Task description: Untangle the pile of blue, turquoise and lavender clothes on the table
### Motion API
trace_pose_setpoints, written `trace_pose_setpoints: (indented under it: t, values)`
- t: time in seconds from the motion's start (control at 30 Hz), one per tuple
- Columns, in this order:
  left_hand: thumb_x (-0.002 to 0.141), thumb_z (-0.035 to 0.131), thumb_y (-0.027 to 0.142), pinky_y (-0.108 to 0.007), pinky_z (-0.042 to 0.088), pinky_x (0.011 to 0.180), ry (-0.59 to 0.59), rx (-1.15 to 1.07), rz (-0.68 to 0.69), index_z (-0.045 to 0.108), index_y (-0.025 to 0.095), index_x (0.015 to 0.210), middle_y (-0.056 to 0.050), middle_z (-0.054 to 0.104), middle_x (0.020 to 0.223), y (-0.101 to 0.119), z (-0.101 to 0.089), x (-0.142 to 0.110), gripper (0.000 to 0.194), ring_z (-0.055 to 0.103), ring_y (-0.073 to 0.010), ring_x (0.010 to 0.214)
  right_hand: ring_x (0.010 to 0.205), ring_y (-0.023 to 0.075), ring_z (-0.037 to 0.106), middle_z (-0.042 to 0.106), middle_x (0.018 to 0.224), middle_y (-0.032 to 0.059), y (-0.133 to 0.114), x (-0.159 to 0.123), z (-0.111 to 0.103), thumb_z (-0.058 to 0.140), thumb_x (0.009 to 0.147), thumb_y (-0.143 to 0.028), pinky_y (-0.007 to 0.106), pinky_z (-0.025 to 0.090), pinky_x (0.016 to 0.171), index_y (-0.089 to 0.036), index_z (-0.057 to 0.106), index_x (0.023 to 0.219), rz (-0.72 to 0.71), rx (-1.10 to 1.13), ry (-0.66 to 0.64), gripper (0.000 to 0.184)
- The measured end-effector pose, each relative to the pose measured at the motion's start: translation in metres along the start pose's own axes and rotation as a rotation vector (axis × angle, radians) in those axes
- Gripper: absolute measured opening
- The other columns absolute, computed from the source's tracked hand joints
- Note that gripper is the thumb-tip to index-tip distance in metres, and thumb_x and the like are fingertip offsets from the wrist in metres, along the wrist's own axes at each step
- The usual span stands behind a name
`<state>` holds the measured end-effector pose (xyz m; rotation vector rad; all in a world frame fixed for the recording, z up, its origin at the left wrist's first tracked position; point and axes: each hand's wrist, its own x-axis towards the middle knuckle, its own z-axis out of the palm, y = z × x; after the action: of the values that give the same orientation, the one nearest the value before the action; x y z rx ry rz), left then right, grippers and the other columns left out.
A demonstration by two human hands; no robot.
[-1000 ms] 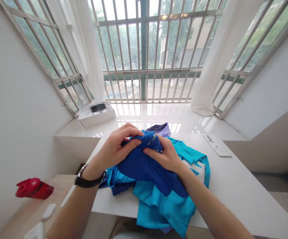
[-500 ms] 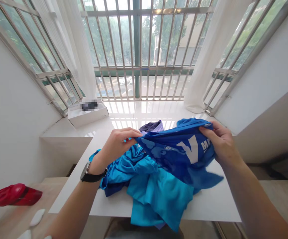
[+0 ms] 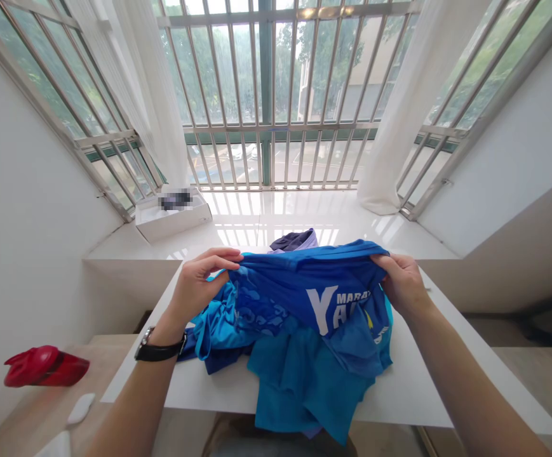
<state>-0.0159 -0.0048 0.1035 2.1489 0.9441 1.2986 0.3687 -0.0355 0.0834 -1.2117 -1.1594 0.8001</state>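
A dark blue printed shirt [image 3: 299, 273] with white lettering is stretched between my two hands over the white table [image 3: 413, 393]. My left hand [image 3: 206, 276] pinches its upper left edge between thumb and fingers; a watch with a black strap [image 3: 161, 346] is on that wrist. My right hand [image 3: 402, 279] is closed on its upper right edge. The lower part of the shirt hangs in folds. Below and behind it lies a heap of bright blue and teal clothes [image 3: 309, 381], partly covered. A dark purple and lilac garment [image 3: 295, 240] shows beyond the shirt.
On the sill at the left sits a white box [image 3: 175, 219] holding a dark, blurred item. A red cap [image 3: 47, 366] and a white rounded object [image 3: 81, 409] lie on the lower wooden surface at left. Barred windows and white curtains [image 3: 390, 127] surround the sill.
My hands have shifted left and spread the shirt's upper edge more level. More of its white lettering now shows, and its lower part has dropped onto the heap.
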Motion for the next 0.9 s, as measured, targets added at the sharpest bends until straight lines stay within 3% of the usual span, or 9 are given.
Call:
trace_pose_setpoints:
  t: [0.1,0.23,0.37,0.43,0.57,0.67,0.73,0.8,0.9]
  values:
    - [0.091,0.058,0.024,-0.040,0.054,0.096,-0.035,0.217,-0.003,0.072,0.020,0.087,-0.008,0.069,0.118,-0.018,-0.011,-0.009,0.014,0.066,-0.0231,0.109,0.041,0.0083,0.028,0.033,0.045,-0.0073,0.005,0.003,-0.002,0.071,0.078,-0.051,0.025,0.021,0.039,-0.021,0.053,0.054,0.120,0.015,-0.012,0.042]
    - [0.092,0.051,0.024,-0.047,0.049,0.102,-0.200,0.564,-0.133,0.071,0.021,0.090,-0.010,0.062,0.132,-0.035,-0.007,-0.013,0.020,0.061,-0.0291,0.118,0.045,0.0078,0.030,0.034,0.049,-0.0078,0.011,0.002,0.008,0.067,0.081,-0.052,0.024,0.023,0.043,-0.021,0.048,0.057,0.098,-0.195,-0.175,0.044]
    - [0.093,0.049,0.025,-0.048,0.044,0.108,-0.293,0.593,-0.111,0.064,0.021,0.121,-0.012,0.055,0.141,-0.025,0.036,-0.008,0.032,0.051,-0.0304,0.130,0.073,0.0152,0.056,0.062,0.081,0.0031,0.001,-0.008,0.033,0.065,0.084,-0.048,0.028,0.045,0.066,-0.019,0.047,0.055,-0.125,-0.251,-0.274,0.045]
    - [0.088,0.060,0.031,-0.045,0.043,0.109,-0.394,0.478,-0.034,0.049,0.021,0.140,-0.012,0.051,0.146,-0.015,0.066,-0.006,0.054,0.049,-0.0303,0.133,0.091,0.0202,0.060,0.065,0.104,0.0080,-0.009,-0.015,0.043,0.063,0.086,-0.046,0.032,0.047,0.080,-0.019,0.048,0.055,-0.201,-0.193,-0.335,0.044]
    - [0.079,0.061,0.016,-0.037,0.051,0.092,-0.492,0.305,-0.038,0.057,0.023,0.130,-0.008,0.068,0.122,0.000,0.100,-0.006,0.052,0.065,-0.0282,0.109,0.074,0.0159,0.056,0.063,0.087,0.0056,-0.029,-0.026,0.039,0.060,0.089,-0.043,0.029,0.046,0.063,-0.020,0.044,0.057,-0.224,-0.094,-0.366,0.043]
    - [0.077,0.049,0.007,-0.030,0.052,0.077,-0.408,0.095,-0.099,0.068,0.021,0.102,-0.002,0.073,0.093,0.009,0.084,-0.005,0.034,0.068,-0.0210,0.087,0.056,0.0102,0.045,0.050,0.066,-0.0038,-0.040,-0.027,0.021,0.069,0.084,-0.038,0.023,0.037,0.049,-0.022,0.046,0.066,-0.172,-0.138,-0.359,0.034]
    - [0.077,0.048,0.008,-0.028,0.051,0.072,-0.352,-0.048,-0.136,0.069,0.019,0.091,-0.001,0.071,0.085,0.016,0.057,-0.002,0.028,0.066,-0.0188,0.080,0.053,0.0094,0.046,0.051,0.066,-0.0073,-0.046,-0.026,0.015,0.077,0.077,-0.036,0.022,0.038,0.048,-0.024,0.056,0.089,-0.068,-0.214,-0.545,0.027]
    - [0.079,0.055,0.015,-0.029,0.053,0.068,-0.278,-0.149,-0.214,0.069,0.018,0.088,-0.001,0.071,0.083,0.026,0.023,0.002,0.017,0.066,-0.0190,0.077,0.059,0.0108,0.052,0.058,0.074,-0.0064,-0.050,-0.027,0.019,0.080,0.073,-0.037,0.022,0.042,0.051,-0.026,0.058,0.106,-0.031,-0.310,-0.817,0.041]
    - [0.082,0.065,0.036,-0.031,0.055,0.058,0.161,-0.218,-0.315,0.067,0.022,0.087,0.000,0.070,0.076,0.042,-0.038,0.002,0.014,0.063,-0.0178,0.065,0.060,0.0104,0.047,0.054,0.069,-0.0057,-0.054,-0.030,0.048,0.069,0.083,-0.039,0.022,0.040,0.054,-0.022,0.062,0.081,-0.191,-0.409,-1.057,0.019]
